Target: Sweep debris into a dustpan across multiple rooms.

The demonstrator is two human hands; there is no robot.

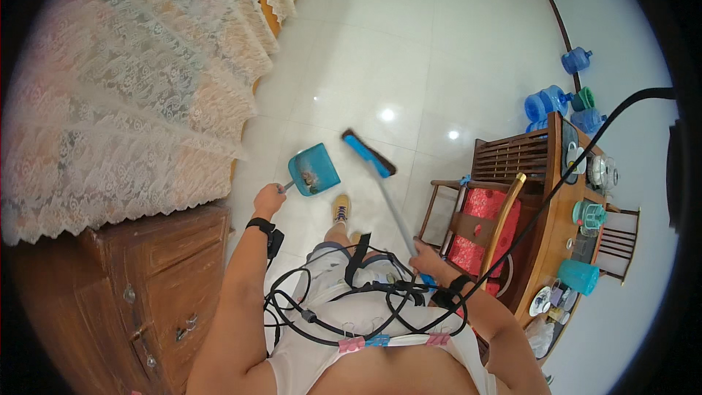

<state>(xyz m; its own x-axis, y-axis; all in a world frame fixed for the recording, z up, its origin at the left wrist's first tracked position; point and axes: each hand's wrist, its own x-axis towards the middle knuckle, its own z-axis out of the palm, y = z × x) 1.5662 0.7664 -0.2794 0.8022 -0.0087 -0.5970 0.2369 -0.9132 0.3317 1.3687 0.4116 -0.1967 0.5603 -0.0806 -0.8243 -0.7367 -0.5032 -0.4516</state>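
Note:
My left hand [269,201] grips the handle of a blue dustpan [324,167], which is at or just above the tiled floor, left of my yellow shoe [341,208]. Grey dust and small debris [308,176] lie in the pan near its handle side. With my right hand [428,261] I hold the long grey handle of a broom [388,203]. Its blue head with dark bristles [368,152] is to the right of the dustpan, apart from it; whether the bristles touch the floor I cannot tell.
A lace-covered bed or sofa [137,93] and a wooden cabinet [186,263] stand at left. On the right are a wooden chair with a red cushion [477,214], a wooden table [554,241] with dishes, and several blue water jugs [548,103]. Black cables hang over my front.

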